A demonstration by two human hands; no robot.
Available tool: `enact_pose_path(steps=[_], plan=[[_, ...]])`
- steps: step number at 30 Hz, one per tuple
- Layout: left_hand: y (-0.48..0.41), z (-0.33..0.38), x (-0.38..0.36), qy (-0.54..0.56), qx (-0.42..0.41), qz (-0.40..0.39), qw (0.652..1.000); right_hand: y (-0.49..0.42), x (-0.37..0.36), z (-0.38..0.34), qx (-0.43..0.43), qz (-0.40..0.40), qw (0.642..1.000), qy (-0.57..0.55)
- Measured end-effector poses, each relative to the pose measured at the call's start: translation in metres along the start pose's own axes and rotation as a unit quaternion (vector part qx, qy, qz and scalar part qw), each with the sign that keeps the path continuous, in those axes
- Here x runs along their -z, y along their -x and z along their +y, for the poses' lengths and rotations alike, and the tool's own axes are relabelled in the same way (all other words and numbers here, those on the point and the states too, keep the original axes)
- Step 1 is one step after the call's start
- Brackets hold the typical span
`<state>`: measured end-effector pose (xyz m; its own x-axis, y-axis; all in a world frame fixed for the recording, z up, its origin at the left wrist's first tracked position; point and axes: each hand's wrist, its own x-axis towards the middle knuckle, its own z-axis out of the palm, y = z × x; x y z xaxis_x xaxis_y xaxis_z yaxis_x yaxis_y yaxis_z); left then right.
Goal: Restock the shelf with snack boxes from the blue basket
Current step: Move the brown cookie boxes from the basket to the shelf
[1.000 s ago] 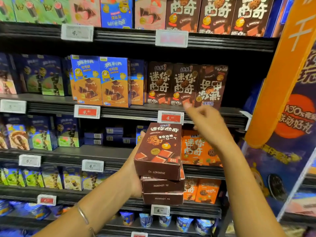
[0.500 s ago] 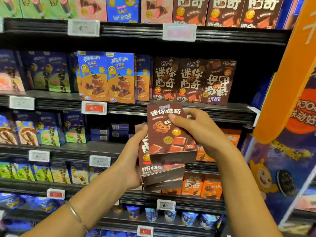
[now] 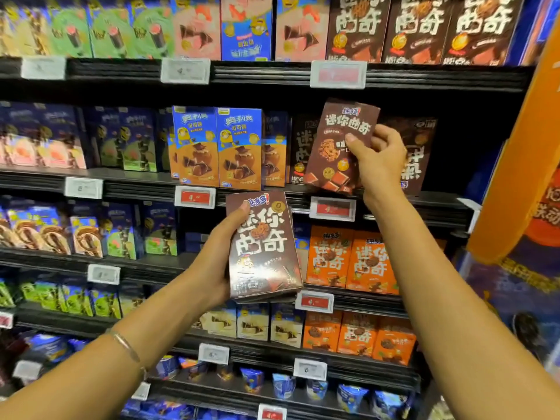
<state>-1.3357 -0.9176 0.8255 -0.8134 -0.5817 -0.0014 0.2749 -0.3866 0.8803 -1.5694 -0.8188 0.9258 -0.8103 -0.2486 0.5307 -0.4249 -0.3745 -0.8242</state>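
Note:
My right hand [image 3: 377, 160] grips one brown snack box [image 3: 331, 147], held upright and slightly tilted in front of the brown boxes [image 3: 419, 156] standing on the second shelf [image 3: 394, 201]. My left hand [image 3: 216, 262] holds a small stack of the same brown snack boxes [image 3: 262, 247] at mid-height, in front of the shelf below. The blue basket is out of view.
Blue and orange snack boxes [image 3: 216, 147] stand left of the brown ones on the same shelf. Orange boxes [image 3: 351, 259] fill the shelf below. Price tags [image 3: 332, 209] line the shelf edges. An orange pillar sign [image 3: 515, 165] rises at the right.
My right hand took the top brown box off the stack and lifted it up and right to the second shelf. My left hand tilted the remaining stack more upright.

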Motion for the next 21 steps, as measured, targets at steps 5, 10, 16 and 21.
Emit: enact_pose_path(steps=[5, 10, 16, 21], plan=[[-0.001, 0.011, -0.002, -0.002, -0.022, 0.006, 1.000, -0.019, -0.024, 0.016, 0.041, 0.014, 0.992, 0.121], [-0.003, 0.016, -0.007, -0.002, -0.032, 0.006, 0.999, -0.015, -0.036, 0.030, 0.085, 0.012, 0.970, 0.226], [-0.008, 0.023, -0.019, -0.026, -0.047, -0.014, 0.998, -0.012, -0.042, 0.034, 0.101, 0.001, 0.963, 0.250], [-0.017, 0.032, -0.041, -0.031, -0.073, -0.016, 0.997, -0.007, -0.028, 0.034, 0.051, -0.015, 0.975, 0.215]])
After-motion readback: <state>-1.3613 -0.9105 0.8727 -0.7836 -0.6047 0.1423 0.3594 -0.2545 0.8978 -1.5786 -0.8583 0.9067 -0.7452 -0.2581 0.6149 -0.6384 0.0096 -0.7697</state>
